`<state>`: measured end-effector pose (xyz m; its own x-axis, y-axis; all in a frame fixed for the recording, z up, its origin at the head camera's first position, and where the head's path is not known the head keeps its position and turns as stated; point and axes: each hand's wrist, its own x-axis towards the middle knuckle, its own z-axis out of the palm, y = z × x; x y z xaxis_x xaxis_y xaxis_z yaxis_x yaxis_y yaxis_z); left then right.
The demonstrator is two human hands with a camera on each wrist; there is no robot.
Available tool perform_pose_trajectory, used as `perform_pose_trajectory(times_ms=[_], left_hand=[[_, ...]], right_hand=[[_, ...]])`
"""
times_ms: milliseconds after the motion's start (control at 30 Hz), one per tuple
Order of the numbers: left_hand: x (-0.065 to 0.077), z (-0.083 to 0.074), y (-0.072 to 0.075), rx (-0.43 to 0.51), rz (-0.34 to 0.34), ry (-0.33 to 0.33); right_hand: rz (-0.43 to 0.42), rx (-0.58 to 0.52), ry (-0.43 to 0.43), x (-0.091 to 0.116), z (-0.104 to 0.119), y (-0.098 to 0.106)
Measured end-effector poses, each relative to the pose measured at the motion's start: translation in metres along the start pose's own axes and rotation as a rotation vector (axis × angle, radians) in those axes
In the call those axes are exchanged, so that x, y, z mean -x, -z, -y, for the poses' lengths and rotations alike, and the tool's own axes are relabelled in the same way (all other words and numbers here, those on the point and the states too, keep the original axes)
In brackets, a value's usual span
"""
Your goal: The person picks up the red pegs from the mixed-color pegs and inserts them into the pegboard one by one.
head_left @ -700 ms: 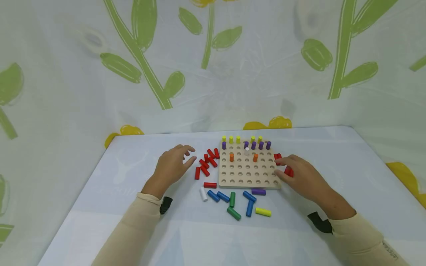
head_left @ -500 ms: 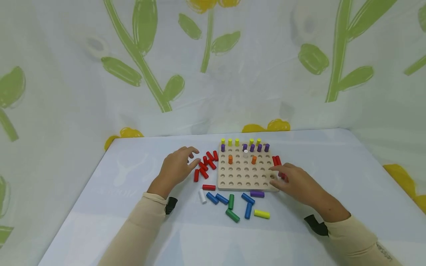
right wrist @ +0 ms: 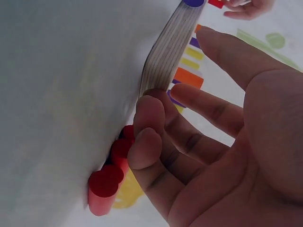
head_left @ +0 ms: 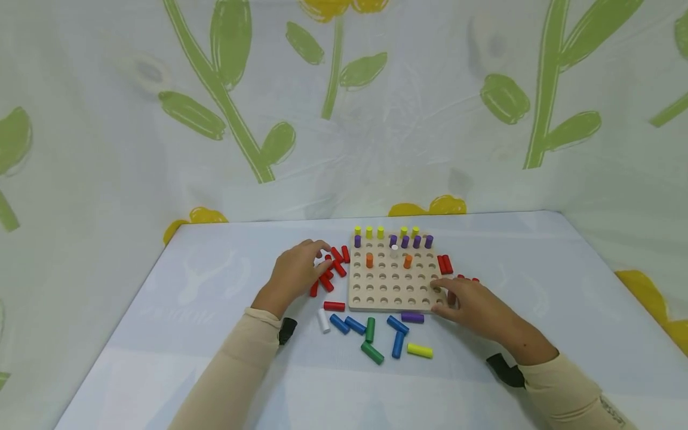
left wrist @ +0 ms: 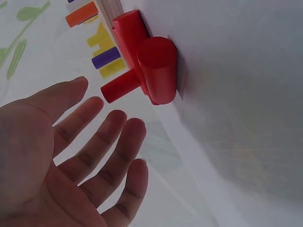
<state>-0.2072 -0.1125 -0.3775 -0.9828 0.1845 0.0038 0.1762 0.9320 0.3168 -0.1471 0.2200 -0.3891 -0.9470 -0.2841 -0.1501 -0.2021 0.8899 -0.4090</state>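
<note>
Only the head view shows two green pegs [head_left: 372,352].

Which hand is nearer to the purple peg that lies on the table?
Right. The right hand is just right of the purple peg; the left hand is farther off, to its left, near red pegs.

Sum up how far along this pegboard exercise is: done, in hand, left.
Done: yellow pegs, purple pegs, orange pegs and one white peg stand in the board.
In hand: the left hand is by the red pegs, the right hand at the board's edge; neither clearly holds a peg.
Seemingly left: those, blue pegs and green pegs lie loose; many holes are bare.
</note>
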Motion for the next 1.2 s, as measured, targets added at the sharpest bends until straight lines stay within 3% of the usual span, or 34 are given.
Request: perform_pose_trajectory(times_ms=[700,1200], left_hand=[[-0.0040,-0.0043,-0.0059,-0.045,0.026,-0.026],[-0.0026,-0.0033,-0.0062,-0.044,-0.078,-0.060]], right_hand=[[-0.024,0.043,0.055,-0.0025,-0.0031,-0.0024],[-0.028,0.037,0.056,-0.0030,-0.0060,-0.0053]])
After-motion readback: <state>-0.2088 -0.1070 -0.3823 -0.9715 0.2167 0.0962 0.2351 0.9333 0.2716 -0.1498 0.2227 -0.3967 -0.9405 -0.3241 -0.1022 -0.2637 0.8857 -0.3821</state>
